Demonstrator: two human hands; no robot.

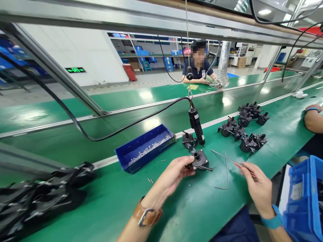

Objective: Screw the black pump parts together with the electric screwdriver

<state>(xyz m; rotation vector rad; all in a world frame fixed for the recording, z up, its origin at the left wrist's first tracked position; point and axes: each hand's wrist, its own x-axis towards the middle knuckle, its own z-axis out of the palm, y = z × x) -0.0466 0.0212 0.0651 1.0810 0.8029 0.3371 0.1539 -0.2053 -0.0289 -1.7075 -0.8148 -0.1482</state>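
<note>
My left hand grips a black plastic housing with a round spout on top and a thin side tube. Between the fingers of my right hand is a slim metal tool, its pointed end aimed at the housing but apart from it. A bent metal rod lies on the bench between both hands, passing under the slim tool in view. Just beyond the held housing stands another black housing. Beside that hangs a black electric screwdriver, tip down.
A blue tray of small metal screws stands left of the screwdriver. Black housings sit in groups at right, and more black parts pile up at left. Blue crates flank the bench. A co-worker sits opposite; another person's arm rests at right.
</note>
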